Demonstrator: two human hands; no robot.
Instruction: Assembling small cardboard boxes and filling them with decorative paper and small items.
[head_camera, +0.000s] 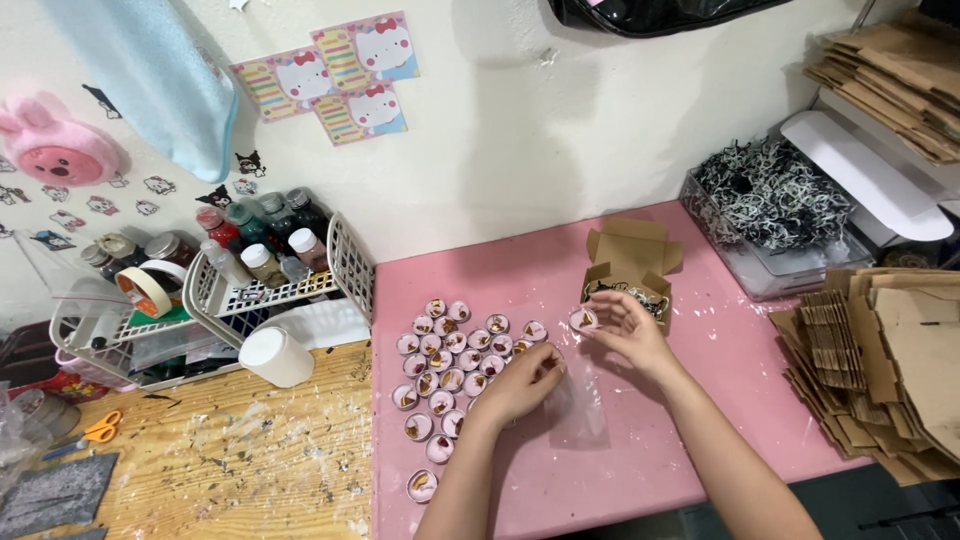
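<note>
**Hands at a clear bag, one candle lifted**

Forearms rise from the bottom edge over the pink table (700, 350). Between them lies a clear bag (580, 405), flat on the pink top and hard to make out against it. The left hand (522, 385) rests at the bag's left upper corner, fingers curled in and pinching its edge. The right hand (625, 325) is raised just above the bag's far end, and its fingertips grasp a single small round candle (583, 319), pink with dark and gold bits on top.

Left of the hands, a cluster of the same candles (450, 365) covers the table in loose rows; one more lies apart near the bottom edge. Just beyond the right hand stands an open cardboard box (630, 260), flaps up, with black-and-white shredded paper inside. A clear bin of shred (765, 195) sits farther right against the wall, and stacks of flat cardboard (880, 360) fill the right edge.

On the wooden table (260, 450) to the left lie orange scissors (95, 432) and a white cup (275, 356) on its side. White baskets (240, 290) behind it hold capped bottles and tape.
</note>
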